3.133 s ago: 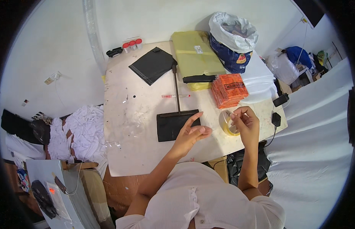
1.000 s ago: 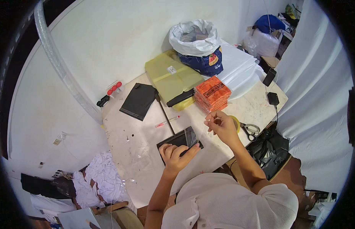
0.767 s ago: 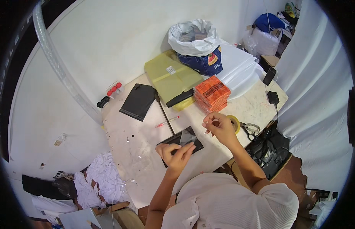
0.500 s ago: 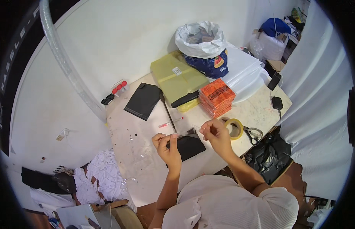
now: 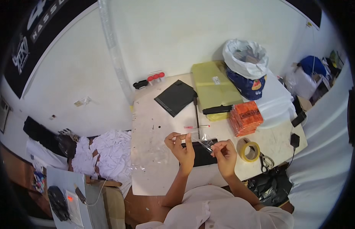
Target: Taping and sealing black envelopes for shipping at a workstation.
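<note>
A crumpled piece of clear plastic film [image 5: 203,142] stretches between my hands above the table. My left hand [image 5: 182,149] pinches its left end between thumb and fingers. The other end is gripped in the fingertips of my right hand [image 5: 225,155]. Beneath them lies a flat black packet [image 5: 203,157], partly covered by the hands and film. Just beyond are a red and white pen [image 5: 192,126] and a long thin rod-like tool [image 5: 196,110] with a dark handle. To the right of my right hand, a roll of yellowish tape [image 5: 255,152] lies beside black-handled scissors [image 5: 266,164].
Orange packets [image 5: 247,118] are stacked at right, near a yellow plastic bundle [image 5: 213,86] and a blue and white sack [image 5: 246,72]. A black pouch [image 5: 175,97] lies farther left. White cloth [image 5: 110,152] is heaped left of the table [image 5: 147,179]; a black bag sits below its right edge.
My head view has swung left, so the table appears shifted right. My right hand has come lower and nearer the black packet, and the film between my hands looks more bunched.
</note>
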Demonstrator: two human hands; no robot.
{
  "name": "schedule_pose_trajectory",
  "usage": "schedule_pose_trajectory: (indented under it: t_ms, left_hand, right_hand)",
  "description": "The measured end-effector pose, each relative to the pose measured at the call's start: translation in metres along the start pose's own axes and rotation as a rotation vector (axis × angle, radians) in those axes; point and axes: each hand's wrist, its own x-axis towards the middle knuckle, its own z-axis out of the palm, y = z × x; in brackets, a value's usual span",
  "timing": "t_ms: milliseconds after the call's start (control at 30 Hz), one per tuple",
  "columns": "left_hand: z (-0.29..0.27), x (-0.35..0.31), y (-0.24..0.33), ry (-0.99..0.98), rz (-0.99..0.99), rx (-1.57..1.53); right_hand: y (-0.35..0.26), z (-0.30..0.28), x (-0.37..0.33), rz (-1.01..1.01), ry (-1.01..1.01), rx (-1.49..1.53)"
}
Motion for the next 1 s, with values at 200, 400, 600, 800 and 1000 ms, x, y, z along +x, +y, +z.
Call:
schedule_pose_trajectory:
  t_ms: [200, 400, 600, 800, 1000]
  left_hand:
    - [-0.003, 0.003, -0.006, 0.004, -0.045, -0.060]
    - [-0.003, 0.007, -0.002, 0.021, -0.103, -0.133]
    - [-0.003, 0.009, -0.004, 0.035, -0.120, -0.187]
    - [-0.004, 0.009, -0.004, 0.065, -0.031, -0.057]
    - [-0.005, 0.011, -0.009, 0.056, 0.004, -0.030]
  right_hand:
    - [0.001, 0.006, -0.002, 0.008, -0.012, 0.019]
    - [0.001, 0.006, -0.004, 0.003, -0.030, 0.012]
    - [-0.005, 0.011, -0.008, -0.012, -0.024, -0.023]
    - [-0.004, 0.013, -0.015, -0.068, -0.004, -0.024]
    - [-0.002, 0.014, -0.018, -0.089, -0.002, -0.015]
